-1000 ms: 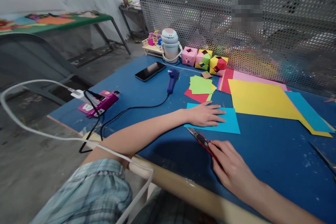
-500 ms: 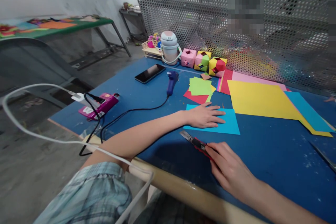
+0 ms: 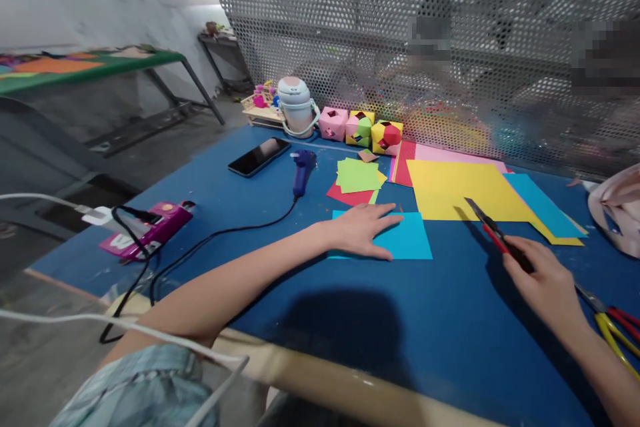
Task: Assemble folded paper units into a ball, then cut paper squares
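Observation:
My left hand [image 3: 363,230] lies with spread fingers on a blue sheet of paper [image 3: 407,240] on the blue table. In my right hand [image 3: 545,280] is a red and black utility knife [image 3: 495,230], its blade pointing up and left. The knife is held above the table, with its tip in front of a large yellow sheet [image 3: 460,190]. Scissors [image 3: 607,317] with red and yellow handles lie beside my right wrist, partly hidden by it. Behind my left hand is a small stack of green paper squares [image 3: 357,175] with red paper under it.
A blue glue gun [image 3: 303,173] with a black cord, a phone [image 3: 259,157] and a purple power strip [image 3: 150,230] are on the left. Folded paper cubes [image 3: 360,128] and a white flask [image 3: 297,107] stand before a perforated metal screen [image 3: 325,27]. People show dimly behind it.
My right hand has carried the utility knife right and away from the blue sheet. My left hand stays on the sheet with its fingers spread wider. The view has turned right, showing the scissors.

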Demonstrator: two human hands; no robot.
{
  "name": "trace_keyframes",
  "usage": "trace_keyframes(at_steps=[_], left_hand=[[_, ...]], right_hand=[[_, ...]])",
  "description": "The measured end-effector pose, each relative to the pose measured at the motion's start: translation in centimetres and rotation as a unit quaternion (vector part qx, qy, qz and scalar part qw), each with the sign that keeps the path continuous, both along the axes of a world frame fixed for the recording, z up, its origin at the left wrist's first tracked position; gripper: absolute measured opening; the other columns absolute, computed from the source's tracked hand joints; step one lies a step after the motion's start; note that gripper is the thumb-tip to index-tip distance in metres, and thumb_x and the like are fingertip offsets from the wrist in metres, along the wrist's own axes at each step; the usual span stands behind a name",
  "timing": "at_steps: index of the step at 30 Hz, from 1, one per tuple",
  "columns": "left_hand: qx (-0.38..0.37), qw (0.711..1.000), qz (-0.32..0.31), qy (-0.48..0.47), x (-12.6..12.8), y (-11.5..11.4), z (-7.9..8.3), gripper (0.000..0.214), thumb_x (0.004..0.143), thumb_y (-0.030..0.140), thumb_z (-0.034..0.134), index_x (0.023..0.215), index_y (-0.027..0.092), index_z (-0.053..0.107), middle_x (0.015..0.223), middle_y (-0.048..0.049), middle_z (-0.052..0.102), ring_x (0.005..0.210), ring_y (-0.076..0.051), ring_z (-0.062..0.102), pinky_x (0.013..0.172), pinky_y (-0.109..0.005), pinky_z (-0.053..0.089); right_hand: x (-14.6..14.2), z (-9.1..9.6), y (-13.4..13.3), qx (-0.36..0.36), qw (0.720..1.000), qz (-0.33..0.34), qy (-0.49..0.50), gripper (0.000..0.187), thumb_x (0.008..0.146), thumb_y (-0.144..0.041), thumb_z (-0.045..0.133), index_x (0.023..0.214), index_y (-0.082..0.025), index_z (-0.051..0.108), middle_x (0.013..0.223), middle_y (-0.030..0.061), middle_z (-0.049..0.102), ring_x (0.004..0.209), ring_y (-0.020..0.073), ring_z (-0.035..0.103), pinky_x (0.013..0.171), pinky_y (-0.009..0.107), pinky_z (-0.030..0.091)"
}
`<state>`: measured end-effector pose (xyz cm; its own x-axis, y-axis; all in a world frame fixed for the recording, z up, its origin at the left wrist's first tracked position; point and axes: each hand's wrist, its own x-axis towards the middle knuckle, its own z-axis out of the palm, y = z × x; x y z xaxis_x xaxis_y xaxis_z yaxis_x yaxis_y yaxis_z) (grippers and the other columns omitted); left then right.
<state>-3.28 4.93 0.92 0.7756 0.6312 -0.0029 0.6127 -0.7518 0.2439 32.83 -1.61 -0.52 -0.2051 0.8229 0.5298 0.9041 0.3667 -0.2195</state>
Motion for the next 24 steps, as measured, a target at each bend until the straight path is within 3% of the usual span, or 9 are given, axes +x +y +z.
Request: trace_keyframes(at_steps=[3, 6, 10, 14, 16, 17, 20, 24], left_hand=[[-0.02, 0.999, 0.006, 0.043, 0.0, -0.7, 1.1, 0.088, 0.076, 0.06, 0.065, 0.146, 0.019, 0.031, 0.155, -0.02, 0.024, 0.138, -0.038, 0.033, 0.108, -0.05, 0.033], [-0.026, 0.998, 0.01, 0.058, 0.0, -1.0, 1.4, 0.086, 0.077, 0.059, 0.064, 0.146, 0.019, 0.031, 0.154, -0.0196, 0.027, 0.137, -0.038, 0.035, 0.108, -0.05, 0.034], [-0.011, 0.999, 0.001, 0.052, 0.0, -0.8, 1.0, 0.085, 0.078, 0.058, 0.064, 0.145, 0.019, 0.032, 0.151, -0.019, 0.033, 0.134, -0.038, 0.039, 0.107, -0.049, 0.035], [0.007, 0.999, -0.004, 0.041, 0.0, -0.8, 0.7, 0.079, 0.078, 0.055, 0.065, 0.142, 0.018, 0.036, 0.15, -0.018, 0.036, 0.131, -0.037, 0.043, 0.104, -0.047, 0.038], [0.018, 0.999, -0.011, 0.037, 0.1, -1.0, 0.8, 0.07, 0.078, 0.052, 0.065, 0.134, 0.017, 0.042, 0.146, -0.0177, 0.04, 0.128, -0.035, 0.047, 0.101, -0.044, 0.042], [0.026, 0.999, -0.014, 0.036, 0.1, -1.2, 0.9, 0.063, 0.079, 0.05, 0.065, 0.129, 0.016, 0.046, 0.143, -0.0172, 0.044, 0.124, -0.034, 0.05, 0.097, -0.042, 0.044], [0.05, 0.998, -0.008, 0.047, 0.3, -1.6, 1.4, 0.037, 0.082, 0.04, 0.059, 0.109, 0.016, 0.054, 0.127, -0.0122, 0.056, 0.105, -0.027, 0.061, 0.078, -0.034, 0.051], [0.068, 0.995, 0.002, 0.07, 0.4, -1.7, 1.6, 0.014, 0.086, 0.026, 0.048, 0.095, 0.019, 0.057, 0.106, -0.0049, 0.064, 0.084, -0.019, 0.063, 0.064, -0.028, 0.047]], right_hand=[[2.3, -1.8, 1.2, 0.011, 0.999, -0.038, -0.019, 0.031, 0.087, -0.036, 0.044, 0.102, -0.017, 0.063, 0.097, 0.0152, 0.068, 0.09, 0.0313, 0.064, 0.081, 0.048, 0.052], [2.5, -2.2, 1.6, 0.013, 0.997, -0.036, -0.063, 0.034, 0.087, -0.038, 0.043, 0.102, -0.015, 0.063, 0.098, 0.0166, 0.068, 0.091, 0.0331, 0.063, 0.082, 0.051, 0.05], [-0.8, -0.8, 1.8, 0.022, 0.998, 0.017, -0.063, 0.033, 0.089, -0.035, 0.047, 0.108, -0.014, 0.063, 0.11, 0.0182, 0.066, 0.103, 0.0332, 0.061, 0.09, 0.052, 0.048], [-6.6, 0.3, 3.8, -0.1, 0.99, 0.097, 0.027, 0.032, 0.087, -0.03, 0.05, 0.113, -0.015, 0.062, 0.115, 0.0149, 0.066, 0.11, 0.0291, 0.059, 0.097, 0.05, 0.046], [-9.2, 0.3, 5.6, -0.192, 0.967, 0.118, 0.115, 0.031, 0.084, -0.027, 0.055, 0.111, -0.014, 0.063, 0.114, 0.0152, 0.066, 0.109, 0.0281, 0.06, 0.097, 0.049, 0.046], [-10.1, 0.2, 6.5, -0.205, 0.963, 0.12, 0.131, 0.031, 0.082, -0.026, 0.056, 0.11, -0.014, 0.064, 0.113, 0.0155, 0.066, 0.106, 0.0277, 0.062, 0.095, 0.048, 0.047], [-11.5, -0.5, 9.0, -0.225, 0.953, 0.115, 0.17, 0.031, 0.08, -0.024, 0.058, 0.108, -0.015, 0.064, 0.111, 0.015, 0.068, 0.099, 0.0248, 0.066, 0.09, 0.043, 0.052], [-10.6, -1.5, 9.9, -0.245, 0.936, 0.105, 0.23, 0.028, 0.084, -0.029, 0.053, 0.107, -0.016, 0.063, 0.108, 0.0125, 0.07, 0.094, 0.0204, 0.068, 0.084, 0.036, 0.056]])
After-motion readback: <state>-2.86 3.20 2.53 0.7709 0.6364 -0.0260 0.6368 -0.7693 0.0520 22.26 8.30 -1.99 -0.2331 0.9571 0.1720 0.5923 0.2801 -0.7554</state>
